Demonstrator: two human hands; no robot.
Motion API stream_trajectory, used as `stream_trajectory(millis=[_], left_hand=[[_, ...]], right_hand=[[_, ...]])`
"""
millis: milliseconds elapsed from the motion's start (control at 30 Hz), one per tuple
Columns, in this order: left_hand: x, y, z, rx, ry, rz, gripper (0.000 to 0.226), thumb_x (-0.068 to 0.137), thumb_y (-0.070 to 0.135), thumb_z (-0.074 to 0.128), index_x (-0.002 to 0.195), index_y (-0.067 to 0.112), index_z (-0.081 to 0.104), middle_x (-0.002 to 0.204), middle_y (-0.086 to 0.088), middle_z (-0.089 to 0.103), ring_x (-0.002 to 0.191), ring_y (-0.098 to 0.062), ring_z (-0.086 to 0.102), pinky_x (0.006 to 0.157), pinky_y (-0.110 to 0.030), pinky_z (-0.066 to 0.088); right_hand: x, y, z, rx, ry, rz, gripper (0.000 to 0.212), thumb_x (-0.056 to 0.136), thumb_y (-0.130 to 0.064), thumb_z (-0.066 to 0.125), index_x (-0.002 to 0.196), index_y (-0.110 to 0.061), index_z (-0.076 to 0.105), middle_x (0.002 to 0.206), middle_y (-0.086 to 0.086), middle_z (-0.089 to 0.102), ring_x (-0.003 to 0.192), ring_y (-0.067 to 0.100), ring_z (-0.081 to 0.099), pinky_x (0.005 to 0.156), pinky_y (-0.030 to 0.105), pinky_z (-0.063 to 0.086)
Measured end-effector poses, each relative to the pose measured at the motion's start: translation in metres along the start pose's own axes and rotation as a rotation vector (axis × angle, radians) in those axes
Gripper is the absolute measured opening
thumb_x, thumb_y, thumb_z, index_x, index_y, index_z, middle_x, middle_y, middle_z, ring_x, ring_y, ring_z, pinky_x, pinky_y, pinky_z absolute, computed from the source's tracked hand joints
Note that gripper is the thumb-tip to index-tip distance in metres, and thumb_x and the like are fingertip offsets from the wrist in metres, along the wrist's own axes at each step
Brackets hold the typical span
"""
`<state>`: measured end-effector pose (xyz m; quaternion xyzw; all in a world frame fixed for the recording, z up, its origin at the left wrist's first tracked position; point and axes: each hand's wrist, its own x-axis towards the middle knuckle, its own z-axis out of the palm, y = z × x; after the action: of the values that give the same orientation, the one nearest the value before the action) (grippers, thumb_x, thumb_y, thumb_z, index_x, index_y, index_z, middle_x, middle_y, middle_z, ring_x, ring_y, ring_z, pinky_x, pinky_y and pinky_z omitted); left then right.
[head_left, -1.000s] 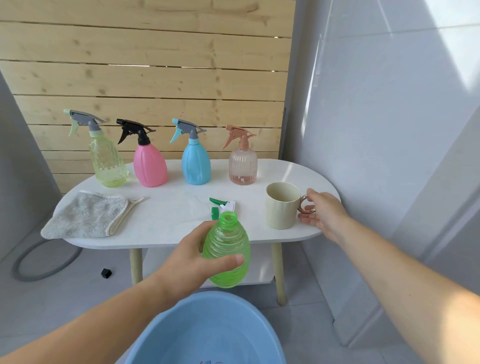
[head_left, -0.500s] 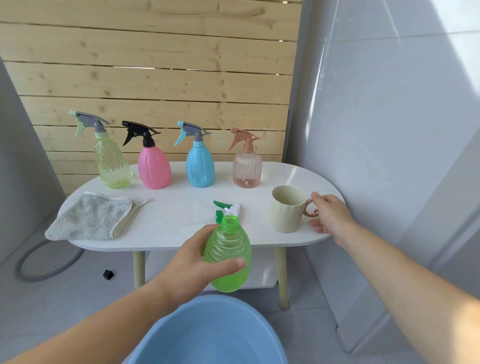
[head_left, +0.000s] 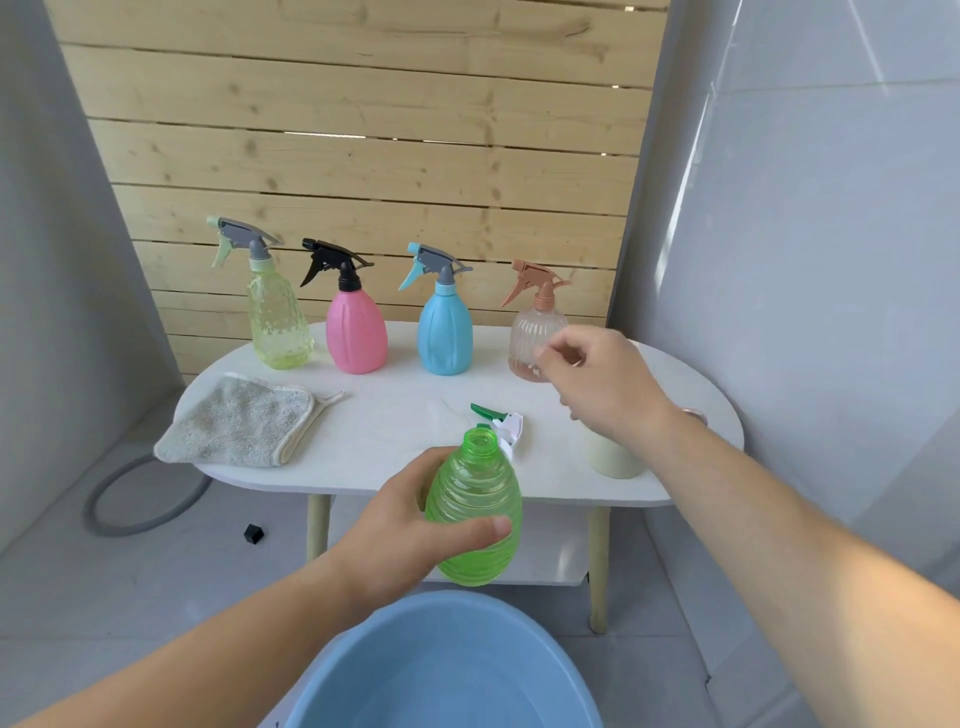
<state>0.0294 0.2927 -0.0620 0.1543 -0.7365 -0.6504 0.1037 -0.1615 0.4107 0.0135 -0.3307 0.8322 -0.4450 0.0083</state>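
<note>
Well, my left hand (head_left: 400, 525) wraps round the bottle (head_left: 475, 488) just in front of the table (head_left: 395, 415), my right hand (head_left: 608, 384) hangs loose and empty above it, and the bottle looks light and squashy, so I'd hold its fat middle.

Ahead of me a wall of pale horizontal wooden slats (head_left: 363, 161), daylight in the thin gaps, plain grey wall (head_left: 57, 260) on my left, glossy white panels (head_left: 831, 322) on my right with a bright sun streak (head_left: 688, 156), white oval table (head_left: 363, 454) on slim wooden legs (head_left: 318, 530), lower shelf (head_left: 556, 556), grey tiled floor (head_left: 156, 613).
</note>
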Motion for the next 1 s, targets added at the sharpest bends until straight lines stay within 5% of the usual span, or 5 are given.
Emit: stream_trajectory(millis=[167,267,367,600,1000], left_hand=[[-0.006,-0.007,-0.019,-0.007,0.014,-0.01,0.059,0.068,0.026,0.088,0.122,0.026,0.064,0.109,0.006,0.076,0.102,-0.009,0.071,0.08,-0.018,0.056],[-0.008,-0.012,-0.028,-0.009,0.02,-0.026,0.06,0.069,0.027,0.089,0.123,0.028,0.064,0.11,0.008,0.076,0.103,-0.007,0.071,0.081,-0.019,0.056],[-0.008,-0.014,-0.034,-0.009,0.042,-0.032,0.061,0.067,0.027,0.088,0.123,0.027,0.064,0.109,0.008,0.075,0.103,-0.007,0.071,0.079,-0.017,0.056],[-0.008,-0.019,-0.041,-0.011,0.047,-0.052,0.055,0.074,0.018,0.09,0.122,0.025,0.064,0.108,0.005,0.076,0.101,-0.008,0.071,0.077,-0.016,0.054],[-0.005,-0.017,-0.046,0.0,0.096,-0.037,0.062,0.066,0.033,0.09,0.122,0.03,0.064,0.111,0.005,0.076,0.107,-0.014,0.072,0.095,-0.034,0.056]], right_hand=[[0.007,0.007,0.048,-0.138,-0.201,0.031,0.019,0.094,-0.036,0.059,0.101,-0.022,0.071,0.099,-0.003,0.064,0.071,0.006,0.056,0.068,0.029,0.05],[0.014,0.023,0.071,-0.29,-0.292,0.106,0.038,0.091,-0.048,0.06,0.125,-0.03,0.062,0.137,0.008,0.042,0.114,0.02,0.053,0.089,0.029,0.043],[0.019,0.034,0.086,-0.383,-0.376,0.21,0.052,0.087,-0.059,0.06,0.134,-0.036,0.055,0.136,0.011,0.037,0.131,0.031,0.036,0.105,0.035,0.036],[0.024,0.045,0.103,-0.391,-0.357,0.284,0.044,0.089,-0.053,0.061,0.128,-0.033,0.059,0.131,0.012,0.042,0.123,0.034,0.038,0.097,0.03,0.033],[0.027,-0.005,0.059,-0.077,-0.135,0.042,0.04,0.094,-0.03,0.066,0.129,-0.013,0.059,0.139,0.007,0.052,0.108,0.018,0.05,0.085,0.024,0.034]])
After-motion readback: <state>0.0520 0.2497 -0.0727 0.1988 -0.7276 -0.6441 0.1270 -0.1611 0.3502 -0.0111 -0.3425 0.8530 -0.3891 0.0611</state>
